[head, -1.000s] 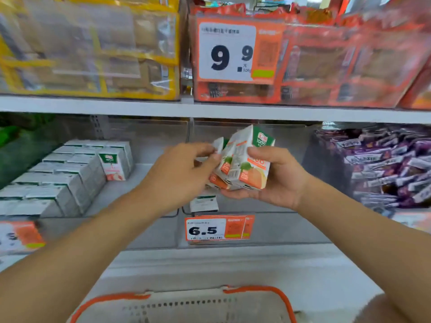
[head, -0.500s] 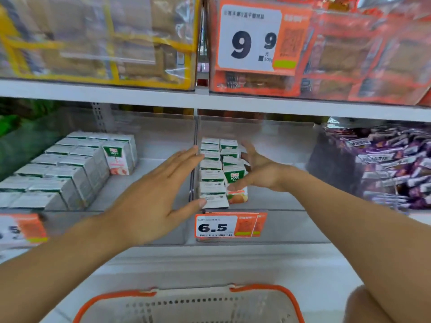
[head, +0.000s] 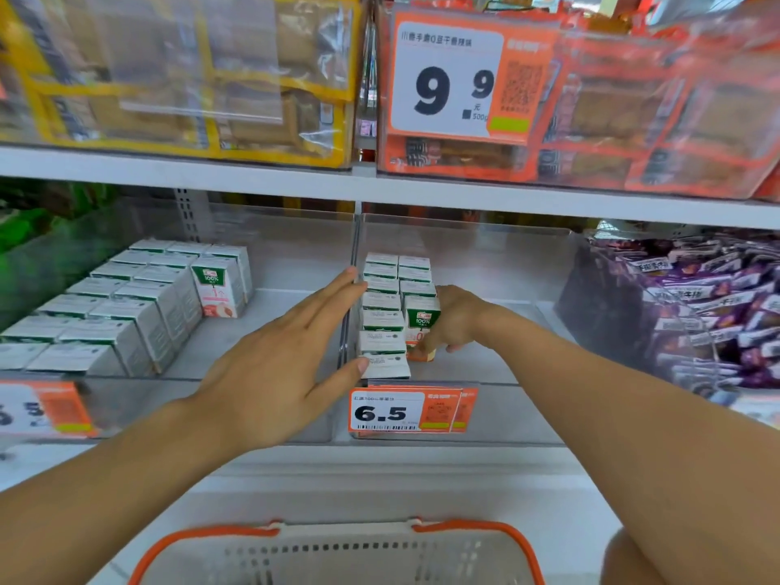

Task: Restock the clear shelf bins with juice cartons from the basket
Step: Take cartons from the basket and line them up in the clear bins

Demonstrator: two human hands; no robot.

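Observation:
Two rows of small white-and-green juice cartons stand in the middle clear bin. My right hand reaches into that bin and grips the front carton of the right row, which has a green top and an orange fruit picture. My left hand hovers flat with fingers spread in front of the divider between the bins, its thumb near the front carton of the left row. The left clear bin holds several more cartons. The white basket with the orange rim is at the bottom edge.
An orange 6.5 price tag hangs on the middle bin's front. Purple snack packets fill the bin on the right. The shelf above carries yellow packs and orange packs with a 9.9 tag.
One second ago both hands held cartons in the air before the bin. My right hand has since set a carton down at the front of the right row; my left hand let go and opened.

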